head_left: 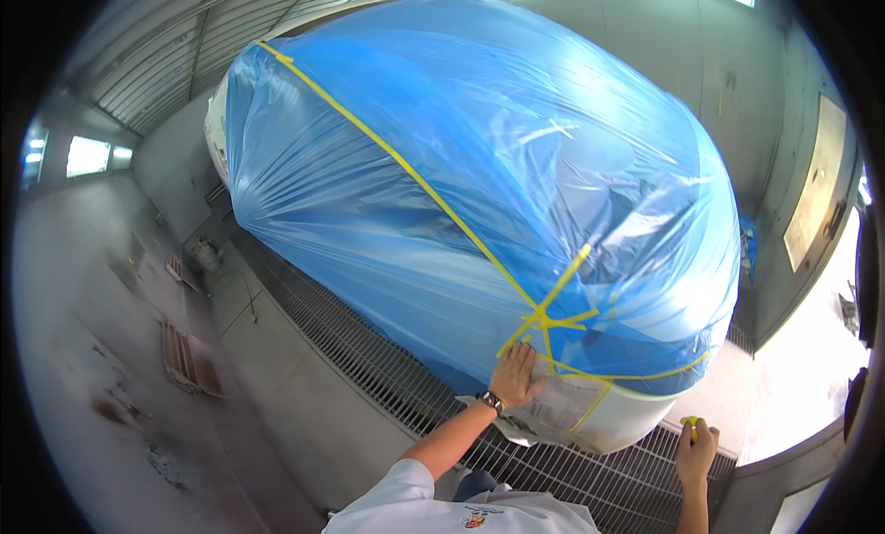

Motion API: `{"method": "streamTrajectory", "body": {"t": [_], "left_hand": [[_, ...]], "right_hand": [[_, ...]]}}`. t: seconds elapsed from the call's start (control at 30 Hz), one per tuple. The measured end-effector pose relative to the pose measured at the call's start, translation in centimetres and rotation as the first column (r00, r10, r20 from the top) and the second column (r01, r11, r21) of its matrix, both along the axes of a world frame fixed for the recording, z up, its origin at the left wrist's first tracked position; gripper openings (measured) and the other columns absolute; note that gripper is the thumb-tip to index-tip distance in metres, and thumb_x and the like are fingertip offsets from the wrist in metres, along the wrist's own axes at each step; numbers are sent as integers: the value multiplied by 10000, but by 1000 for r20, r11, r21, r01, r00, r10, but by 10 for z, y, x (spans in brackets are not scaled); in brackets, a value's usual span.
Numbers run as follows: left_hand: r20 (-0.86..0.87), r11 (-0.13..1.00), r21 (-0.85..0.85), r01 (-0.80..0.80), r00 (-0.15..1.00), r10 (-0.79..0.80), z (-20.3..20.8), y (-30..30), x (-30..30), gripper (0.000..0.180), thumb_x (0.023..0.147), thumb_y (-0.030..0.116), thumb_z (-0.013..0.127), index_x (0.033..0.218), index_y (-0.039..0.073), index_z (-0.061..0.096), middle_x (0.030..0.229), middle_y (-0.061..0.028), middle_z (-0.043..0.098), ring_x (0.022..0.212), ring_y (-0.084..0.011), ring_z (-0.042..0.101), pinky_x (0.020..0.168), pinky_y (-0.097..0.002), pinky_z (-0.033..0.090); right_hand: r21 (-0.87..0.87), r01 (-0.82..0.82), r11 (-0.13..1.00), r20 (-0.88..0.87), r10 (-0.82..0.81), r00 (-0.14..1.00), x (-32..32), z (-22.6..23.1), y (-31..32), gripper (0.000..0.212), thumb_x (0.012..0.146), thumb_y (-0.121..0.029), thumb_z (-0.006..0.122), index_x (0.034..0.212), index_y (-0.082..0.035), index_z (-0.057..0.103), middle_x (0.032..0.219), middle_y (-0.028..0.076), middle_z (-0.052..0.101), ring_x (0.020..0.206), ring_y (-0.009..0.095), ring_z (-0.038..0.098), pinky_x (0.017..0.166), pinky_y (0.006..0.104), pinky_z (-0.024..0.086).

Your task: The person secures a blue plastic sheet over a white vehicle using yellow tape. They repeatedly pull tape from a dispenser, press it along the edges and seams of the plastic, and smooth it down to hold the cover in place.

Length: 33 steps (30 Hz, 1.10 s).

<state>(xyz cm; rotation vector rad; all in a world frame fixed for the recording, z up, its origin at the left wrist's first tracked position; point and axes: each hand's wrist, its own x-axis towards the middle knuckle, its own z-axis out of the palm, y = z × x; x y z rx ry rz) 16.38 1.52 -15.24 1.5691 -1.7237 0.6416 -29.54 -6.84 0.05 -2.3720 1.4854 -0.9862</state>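
A car body is wrapped in blue plastic masking film [415, 91]. A long strip of yellow masking tape [406, 165] runs down the film, and several short pieces cross near its lower end. My left hand [516, 375] lies flat on the covering just below that crossing, fingers stretched out, at the edge of a sheet of masking paper [560, 400]. Below the film a white bumper [641, 419] shows at the car's corner. Off to the right of it, away from the car, my right hand [697, 456] is closed on a small roll of yellow masking tape [690, 424].
Metal floor grating [590, 479] runs along and under the near side of the car. Grey booth walls [636, 27] surround it, with a slatted vent [184, 359] low on the left. A bright doorway [802, 350] opens at the right.
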Motion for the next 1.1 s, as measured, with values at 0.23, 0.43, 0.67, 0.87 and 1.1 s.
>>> {"method": "streamTrajectory", "body": {"t": [0.23, 0.43, 0.67, 0.87, 1.1], "left_hand": [[-70, 975, 101, 197, 979, -190, 35, 28, 2, 757, 1034, 468, 596, 1547, -65, 436, 1581, -326, 468, 1426, -514, 491, 1143, -646, 396], [-55, 952, 109, 286, 958, -281, 71, 24, 7, 748, 1030, 446, 618, 1629, 59, 396, 1664, -242, 411, 1533, -455, 391, 1213, -610, 347], [-230, 848, 169, 502, 857, -461, 61, 43, -58, 661, 991, 331, 686, 1550, 42, 484, 1614, -222, 472, 1505, -442, 433, 1232, -609, 320], [-329, 721, 379, 580, 813, -480, 6, 101, -141, 620, 963, 195, 682, 1523, 7, 495, 1583, -216, 494, 1467, -425, 475, 1219, -546, 385], [-510, 208, 841, 499, 860, 4, -44, 93, -238, 406, 968, 237, 681, 1318, 31, 680, 1208, -201, 744, 1101, -394, 722, 996, -466, 571]], "right_hand": [[41, -28, 999, 11, 28, 1000, 71, 23, 44, 146, 1017, -120, 631, 916, -14, 636, 767, 198, 613, 815, 381, 552, 765, 489, 442], [-97, -58, 994, 32, 61, 998, 91, 21, 90, 169, 1038, -102, 557, 1030, 49, 633, 824, 186, 605, 799, 375, 563, 715, 481, 429], [423, 71, 903, 220, -178, 959, 41, -10, 124, 189, 986, -103, 640, 1125, 24, 623, 827, 138, 592, 773, 327, 546, 703, 470, 431], [571, -186, 800, 415, -86, 906, -13, -48, 146, 351, 1004, -83, 565, 1342, 13, 555, 744, 137, 652, 680, 297, 637, 671, 436, 509], [762, -133, 634, 398, -296, 868, -85, -78, 161, 243, 994, -154, 638, 1186, -7, 663, 734, 146, 672, 647, 256, 666, 621, 407, 502]]}}
